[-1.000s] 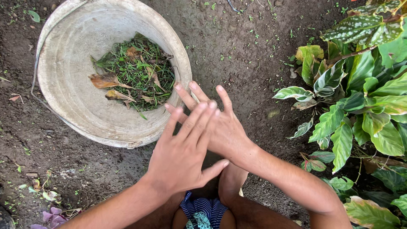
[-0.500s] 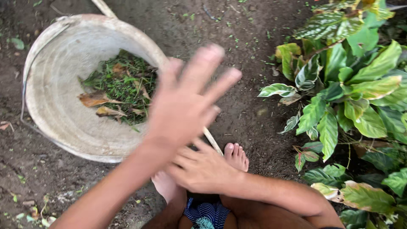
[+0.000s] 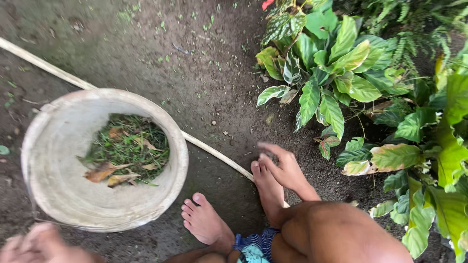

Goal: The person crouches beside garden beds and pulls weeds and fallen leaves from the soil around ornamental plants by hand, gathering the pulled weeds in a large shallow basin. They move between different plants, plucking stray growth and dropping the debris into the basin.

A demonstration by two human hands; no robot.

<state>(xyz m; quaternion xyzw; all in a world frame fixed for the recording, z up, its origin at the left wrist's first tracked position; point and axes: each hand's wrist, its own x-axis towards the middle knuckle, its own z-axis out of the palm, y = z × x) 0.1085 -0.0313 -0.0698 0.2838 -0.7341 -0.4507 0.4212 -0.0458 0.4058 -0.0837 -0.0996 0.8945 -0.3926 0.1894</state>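
My right hand [image 3: 283, 168] reaches down to the dark soil just beside my right foot [image 3: 267, 192], fingers bent toward the ground; nothing shows in it. Only a blur of my left hand [image 3: 34, 243] shows in the bottom left corner, close to the near rim of a round pale basin [image 3: 58, 160]. The basin holds a small heap of pulled green weeds [image 3: 129, 146] and a few dry brown leaves [image 3: 100, 173]. I am squatting, with my left foot [image 3: 204, 221] bare on the ground next to the basin.
A long pale stick [image 3: 48, 68] lies diagonally on the soil, passing behind the basin to my right foot. Broad variegated green plants [image 3: 331, 73] and more foliage [image 3: 438, 146] crowd the right side. Bare dark earth with scattered green bits fills the top left.
Both hands dropped from in front of the camera. The right went down to the soil by my right foot, the left swung to the bottom left. The view shifted so the basin sits lower left.
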